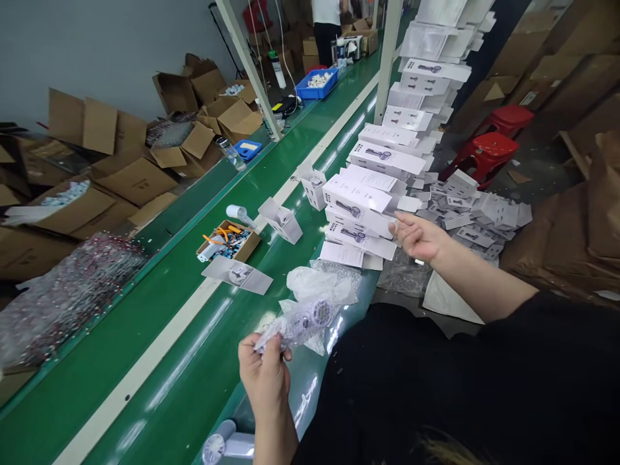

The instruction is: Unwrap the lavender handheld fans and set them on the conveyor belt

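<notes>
My left hand (265,371) is closed on one end of a handheld fan (307,321) wrapped in clear bubble wrap, its round head pointing away to the right. Behind the fan, crumpled white and clear wrapping (320,284) lies on the bench. At the near end of a long row of flat white printed boxes (356,205), my right hand (419,239) reaches in from the right. Its fingers are partly curled and apart, with the fingertips at the edge of a box; whether they press on it is hard to see. Two opened white boxes (283,221) stand across from the row.
A small carton (247,245) holds orange-handled tools and small parts. A white fan piece (237,213) and a flattened box (237,274) lie nearby. More fans (225,442) rest at the front edge. Red stools (491,152) and piled white boxes (477,210) are right. A person (329,26) stands far back.
</notes>
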Demonstrator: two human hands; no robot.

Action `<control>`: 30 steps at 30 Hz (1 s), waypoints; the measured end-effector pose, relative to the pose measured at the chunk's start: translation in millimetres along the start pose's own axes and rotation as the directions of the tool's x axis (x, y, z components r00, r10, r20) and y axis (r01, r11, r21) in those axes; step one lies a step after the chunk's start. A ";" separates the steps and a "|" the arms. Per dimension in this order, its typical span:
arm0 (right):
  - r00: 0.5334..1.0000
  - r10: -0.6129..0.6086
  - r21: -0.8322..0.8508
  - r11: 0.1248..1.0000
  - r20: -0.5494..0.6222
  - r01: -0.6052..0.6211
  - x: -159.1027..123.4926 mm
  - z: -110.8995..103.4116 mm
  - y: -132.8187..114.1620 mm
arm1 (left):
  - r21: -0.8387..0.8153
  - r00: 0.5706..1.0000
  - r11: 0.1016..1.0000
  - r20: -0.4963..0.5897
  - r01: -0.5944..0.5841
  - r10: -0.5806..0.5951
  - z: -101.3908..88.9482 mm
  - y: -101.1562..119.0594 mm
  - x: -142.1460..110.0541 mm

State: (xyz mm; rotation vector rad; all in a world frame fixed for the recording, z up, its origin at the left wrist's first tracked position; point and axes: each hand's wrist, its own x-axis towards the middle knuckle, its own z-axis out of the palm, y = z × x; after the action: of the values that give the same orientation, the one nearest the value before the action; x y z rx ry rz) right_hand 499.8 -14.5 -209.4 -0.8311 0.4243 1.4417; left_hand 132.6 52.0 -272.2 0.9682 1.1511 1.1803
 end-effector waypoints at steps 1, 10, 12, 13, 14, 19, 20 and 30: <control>1.000 0.014 0.006 1.000 -0.002 -0.014 -0.5 7.7 -2.2 | -0.009 1.000 1.000 0.000 0.001 -0.001 -2.2 -0.2 -2.5; 0.987 -0.103 -0.146 0.986 -0.124 0.084 32.5 39.9 -6.3 | -0.039 0.991 0.998 -0.126 0.045 -0.049 -34.7 -5.2 -13.9; 0.962 -0.217 -0.221 0.959 -0.165 0.178 37.6 39.9 8.7 | -0.054 0.981 0.998 -0.188 0.032 -0.041 -47.8 -3.3 -12.7; 0.947 -0.285 -0.282 0.930 -0.150 0.235 37.8 39.2 18.1 | -0.063 0.972 0.998 -0.233 0.012 -0.026 -56.3 -1.4 -11.3; 0.931 -0.349 -0.359 0.887 -0.106 0.291 37.0 38.4 28.4 | -0.071 0.958 0.997 -0.287 -0.016 -0.005 -65.8 1.2 -9.4; 0.887 -0.299 -0.741 0.490 0.351 0.459 47.0 42.8 86.4 | -0.122 0.862 0.982 -0.503 -0.143 0.063 -113.1 24.3 1.6; 0.869 -0.236 -0.787 0.370 0.434 0.494 56.4 47.0 99.7 | -0.142 0.849 0.976 -0.524 -0.162 0.065 -119.4 29.5 4.0; 0.368 0.421 -0.146 -0.473 0.829 0.869 195.2 134.4 264.0 | -0.215 0.811 0.939 -0.577 -0.268 0.099 -124.2 47.1 69.6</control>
State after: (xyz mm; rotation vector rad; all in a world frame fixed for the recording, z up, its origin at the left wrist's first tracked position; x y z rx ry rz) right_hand 238.6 197.2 -322.7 -1.1513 -2.3267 0.6635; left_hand 2.5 125.5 -258.5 0.5197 1.3039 1.8191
